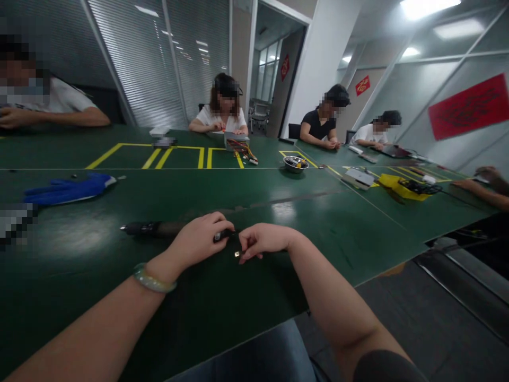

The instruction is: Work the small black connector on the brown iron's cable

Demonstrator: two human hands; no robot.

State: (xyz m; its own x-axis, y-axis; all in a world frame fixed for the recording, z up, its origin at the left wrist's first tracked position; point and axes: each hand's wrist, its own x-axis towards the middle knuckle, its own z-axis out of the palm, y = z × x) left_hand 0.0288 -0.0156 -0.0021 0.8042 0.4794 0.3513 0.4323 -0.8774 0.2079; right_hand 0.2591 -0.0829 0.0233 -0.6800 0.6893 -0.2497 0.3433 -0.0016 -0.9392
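My left hand (pixel 202 239), with a bangle (pixel 153 279) on its wrist, is closed round a small black object (pixel 222 235) over the green table (pixel 191 323). Just to its right, my right hand (pixel 260 241) pinches a small piece with a shiny metal end (pixel 237 254), which points left. The two hands are close together but apart. A dark electric screwdriver (pixel 139 228) lies left of my left hand, its metal tip pointing left. Its right end is hidden behind my left hand.
A blue glove (pixel 71 188) lies at the left. Farther back are a metal bowl (pixel 296 164) of small parts, a grey box with coloured wires (pixel 237 141), a silver box (pixel 358 179) and a yellow item (pixel 405 188). Several people sit round the table.
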